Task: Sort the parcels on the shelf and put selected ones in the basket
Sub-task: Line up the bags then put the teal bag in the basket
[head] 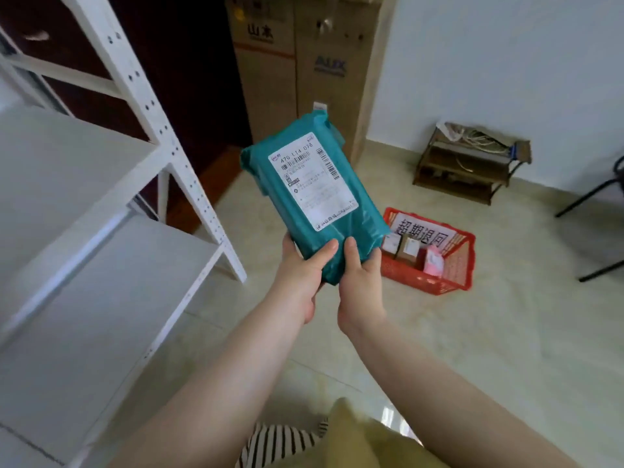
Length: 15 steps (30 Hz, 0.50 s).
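Note:
I hold a teal plastic parcel with a white shipping label upright in front of me, label side facing me. My left hand grips its lower left corner with the thumb on the front. My right hand grips the lower right corner, thumb also on the front. A red plastic basket stands on the floor behind and to the right of the parcel, with a white sign and several small boxes inside. The white metal shelf stands at my left; the boards I can see are bare.
Tall cardboard boxes stand against the back wall beside a dark doorway. A low wooden rack with cables sits by the white wall. Black chair legs reach in at the right. The floor is pale tile.

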Available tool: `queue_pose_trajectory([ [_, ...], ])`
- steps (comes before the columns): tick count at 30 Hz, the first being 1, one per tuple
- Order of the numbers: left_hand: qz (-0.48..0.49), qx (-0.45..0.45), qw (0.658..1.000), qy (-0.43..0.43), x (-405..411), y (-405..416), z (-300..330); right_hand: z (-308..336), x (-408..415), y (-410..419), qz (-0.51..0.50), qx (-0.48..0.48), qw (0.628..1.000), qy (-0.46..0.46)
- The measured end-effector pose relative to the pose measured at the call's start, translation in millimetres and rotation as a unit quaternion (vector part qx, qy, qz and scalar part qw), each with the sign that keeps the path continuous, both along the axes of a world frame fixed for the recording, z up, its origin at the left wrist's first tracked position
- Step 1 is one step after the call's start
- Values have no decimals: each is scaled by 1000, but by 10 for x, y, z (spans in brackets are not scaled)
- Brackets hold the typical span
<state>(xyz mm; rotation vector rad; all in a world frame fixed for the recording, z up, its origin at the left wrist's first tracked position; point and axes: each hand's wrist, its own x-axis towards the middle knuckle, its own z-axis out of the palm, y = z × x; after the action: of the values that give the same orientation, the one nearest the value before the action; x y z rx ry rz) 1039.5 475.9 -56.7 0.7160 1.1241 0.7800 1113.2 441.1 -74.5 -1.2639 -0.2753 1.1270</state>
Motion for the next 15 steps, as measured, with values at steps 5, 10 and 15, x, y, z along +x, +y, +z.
queue_pose_trajectory([
  [5,-94,45,993,49,809,68,-124,-144,1142,-311,-9,-26,999,23],
  [10,-184,47,979,80,1528,247,-291,-368,2095,-495,0,-17,997,75],
  [15,-238,26,967,92,2251,395,-591,-557,2790,-523,-35,-28,993,108],
])
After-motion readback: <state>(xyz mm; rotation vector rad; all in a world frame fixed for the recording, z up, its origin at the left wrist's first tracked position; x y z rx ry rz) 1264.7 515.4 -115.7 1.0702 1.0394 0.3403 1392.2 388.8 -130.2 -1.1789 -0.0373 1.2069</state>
